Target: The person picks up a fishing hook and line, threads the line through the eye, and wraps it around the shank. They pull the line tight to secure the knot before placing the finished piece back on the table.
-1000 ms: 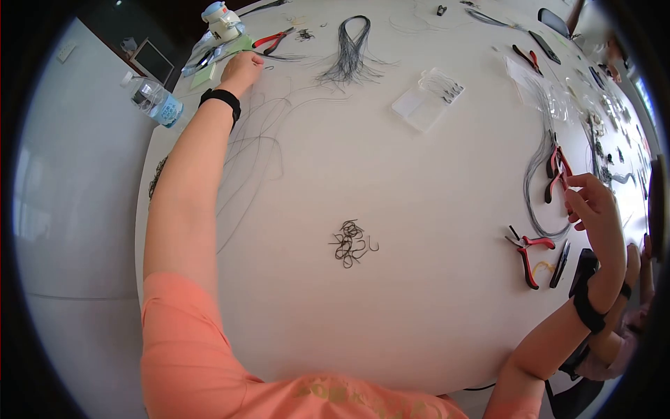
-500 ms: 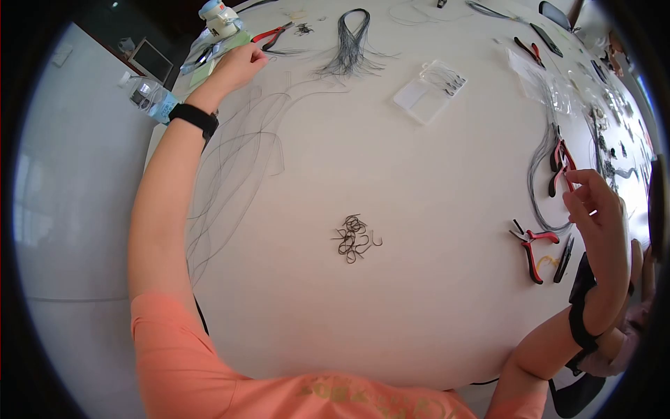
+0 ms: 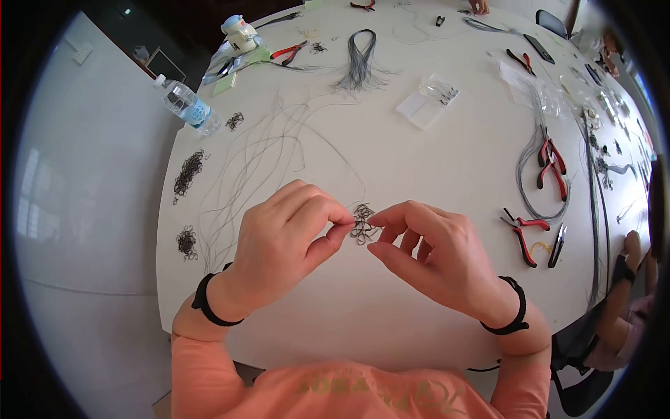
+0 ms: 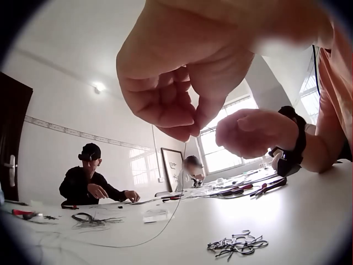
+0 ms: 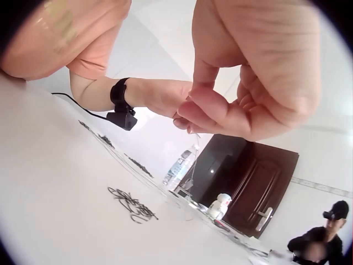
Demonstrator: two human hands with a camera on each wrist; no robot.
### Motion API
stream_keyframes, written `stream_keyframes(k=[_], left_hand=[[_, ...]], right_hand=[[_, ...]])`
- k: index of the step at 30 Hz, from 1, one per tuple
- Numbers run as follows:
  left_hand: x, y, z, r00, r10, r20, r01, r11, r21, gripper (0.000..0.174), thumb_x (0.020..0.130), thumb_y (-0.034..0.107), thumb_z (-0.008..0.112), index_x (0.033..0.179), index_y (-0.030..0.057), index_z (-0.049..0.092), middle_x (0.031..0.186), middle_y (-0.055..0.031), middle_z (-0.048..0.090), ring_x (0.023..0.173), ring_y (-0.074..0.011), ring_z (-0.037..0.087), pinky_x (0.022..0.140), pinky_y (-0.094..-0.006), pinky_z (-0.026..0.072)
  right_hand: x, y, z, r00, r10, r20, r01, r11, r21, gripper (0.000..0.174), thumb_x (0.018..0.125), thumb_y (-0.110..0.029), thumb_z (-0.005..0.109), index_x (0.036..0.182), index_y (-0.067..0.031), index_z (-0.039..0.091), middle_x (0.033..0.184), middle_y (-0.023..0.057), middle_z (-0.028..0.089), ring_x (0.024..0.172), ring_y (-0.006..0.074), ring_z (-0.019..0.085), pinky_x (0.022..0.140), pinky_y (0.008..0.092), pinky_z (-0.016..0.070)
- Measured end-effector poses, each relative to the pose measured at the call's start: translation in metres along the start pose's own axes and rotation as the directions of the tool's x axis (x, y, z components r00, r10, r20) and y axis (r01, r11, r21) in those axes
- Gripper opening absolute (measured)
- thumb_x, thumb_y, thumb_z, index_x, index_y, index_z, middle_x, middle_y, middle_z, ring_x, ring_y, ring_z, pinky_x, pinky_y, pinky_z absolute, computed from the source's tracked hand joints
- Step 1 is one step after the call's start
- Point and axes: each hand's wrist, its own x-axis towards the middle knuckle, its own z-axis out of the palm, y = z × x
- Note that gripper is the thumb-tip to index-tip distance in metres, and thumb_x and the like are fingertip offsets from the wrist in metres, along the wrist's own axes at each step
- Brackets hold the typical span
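My left hand (image 3: pixel 283 241) pinches a thin clear line (image 4: pixel 175 211) between thumb and index finger; in the left wrist view the line hangs from the fingertips and curves across the white table. Facing it, my right hand (image 3: pixel 447 255) hovers with fingers bent and thumb and index tips apart, nothing visible between them. A small pile of dark hooks (image 3: pixel 362 234) lies on the table behind the fingertips, partly covered by them in the head view. Several loose lines (image 3: pixel 262 143) spread over the table's left part.
More hook piles (image 3: pixel 188 174) and a water bottle (image 3: pixel 190 108) stand at left. Farther back are a looped line bundle (image 3: pixel 359 59) and a clear box (image 3: pixel 427 101). Red-handled pliers (image 3: pixel 522 234) and cutters (image 3: pixel 557 246) lie at right. Other people sit around the table.
My left hand has come back from the far left of the table to the middle, with a line. My right hand has moved inward from the pliers at right to face it.
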Motion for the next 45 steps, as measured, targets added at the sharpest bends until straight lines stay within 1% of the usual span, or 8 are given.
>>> stream_keyframes(k=[5, 9, 21, 29, 38, 42, 44, 45], left_hand=[[-0.004, 0.016, -0.004, 0.999, 0.034, -0.001, -0.034, 0.999, -0.032, 0.027, 0.074, -0.007, 0.079, 0.092, 0.0084, 0.065, 0.085, -0.0026, 0.069, 0.071, -0.0175, 0.061, 0.050, -0.0273, 0.0453], [-0.007, 0.025, -0.007, 0.998, -0.047, -0.043, 0.041, 0.991, -0.124, 0.029, 0.074, -0.007, 0.080, 0.095, 0.0073, 0.066, 0.085, -0.0031, 0.070, 0.071, -0.0160, 0.061, 0.050, -0.0259, 0.0437], [-0.010, 0.030, -0.008, 0.995, -0.043, -0.085, 0.032, 0.991, -0.128, 0.018, 0.076, -0.004, 0.078, 0.087, 0.0080, 0.071, 0.080, -0.0005, 0.067, 0.069, -0.0128, 0.057, 0.047, -0.0241, 0.0393], [-0.011, 0.032, -0.009, 0.997, -0.034, -0.064, 0.025, 0.991, -0.130, 0.018, 0.076, -0.005, 0.076, 0.087, 0.0080, 0.071, 0.080, -0.0003, 0.067, 0.069, -0.0125, 0.056, 0.048, -0.0242, 0.0392], [-0.010, 0.034, -0.009, 0.998, -0.031, -0.060, 0.023, 0.992, -0.125, 0.022, 0.072, -0.005, 0.078, 0.087, 0.0081, 0.068, 0.076, -0.0014, 0.064, 0.065, -0.0172, 0.059, 0.053, -0.0288, 0.0446], [-0.010, 0.035, -0.010, 0.998, -0.046, -0.051, 0.039, 0.991, -0.127, 0.023, 0.073, -0.005, 0.078, 0.089, 0.0078, 0.068, 0.077, -0.0013, 0.065, 0.066, -0.0167, 0.059, 0.052, -0.0287, 0.0439], [-0.010, 0.034, -0.010, 0.997, -0.062, -0.054, 0.054, 0.990, -0.130, 0.023, 0.073, -0.004, 0.078, 0.089, 0.0079, 0.068, 0.078, -0.0011, 0.065, 0.067, -0.0164, 0.059, 0.052, -0.0285, 0.0433], [-0.011, 0.033, -0.010, 0.996, -0.072, -0.060, 0.064, 0.990, -0.128, 0.023, 0.073, -0.004, 0.078, 0.090, 0.0081, 0.068, 0.078, -0.0008, 0.066, 0.067, -0.0160, 0.060, 0.051, -0.0283, 0.0424]], right_hand=[[-0.004, 0.005, 0.005, 0.994, -0.099, -0.046, 0.102, 0.992, 0.070, 0.007, 0.089, -0.007, 0.071, 0.091, -0.0026, 0.065, 0.078, 0.0058, 0.070, 0.059, 0.0173, 0.065, 0.052, 0.0283, 0.0501], [-0.004, 0.000, 0.000, 0.994, -0.097, -0.044, 0.102, 0.986, 0.132, 0.004, 0.089, -0.004, 0.069, 0.089, -0.0022, 0.066, 0.079, 0.0060, 0.069, 0.061, 0.0166, 0.065, 0.052, 0.0277, 0.0501], [-0.006, -0.005, -0.005, 0.981, 0.116, 0.153, -0.166, 0.911, 0.376, 0.010, 0.093, -0.010, 0.067, 0.093, 0.0000, 0.068, 0.072, 0.0049, 0.069, 0.057, 0.0103, 0.063, 0.053, 0.0249, 0.0489], [-0.005, -0.004, -0.009, 0.883, 0.242, 0.402, -0.449, 0.685, 0.574, 0.022, 0.097, -0.018, 0.060, 0.092, 0.0018, 0.068, 0.073, 0.0063, 0.068, 0.062, 0.0101, 0.063, 0.057, 0.0239, 0.0490], [-0.001, 0.001, -0.009, 0.807, 0.274, 0.523, -0.582, 0.516, 0.628, 0.025, 0.097, -0.022, 0.059, 0.091, 0.0000, 0.069, 0.072, 0.0057, 0.067, 0.059, 0.0097, 0.059, 0.055, 0.0242, 0.0473], [-0.002, 0.002, -0.006, 0.813, 0.260, 0.520, -0.573, 0.514, 0.639, 0.022, 0.097, -0.020, 0.061, 0.089, -0.0007, 0.068, 0.073, 0.0047, 0.066, 0.060, 0.0086, 0.059, 0.056, 0.0244, 0.0476], [-0.007, -0.002, 0.003, 0.929, 0.205, 0.309, -0.361, 0.689, 0.628, 0.013, 0.095, -0.013, 0.064, 0.089, -0.0030, 0.067, 0.074, 0.0037, 0.067, 0.059, 0.0106, 0.059, 0.053, 0.0252, 0.0472], [-0.008, -0.001, 0.007, 0.928, 0.205, 0.310, -0.362, 0.689, 0.628, 0.013, 0.095, -0.013, 0.064, 0.089, -0.0030, 0.067, 0.074, 0.0037, 0.067, 0.059, 0.0106, 0.059, 0.053, 0.0252, 0.0472]])
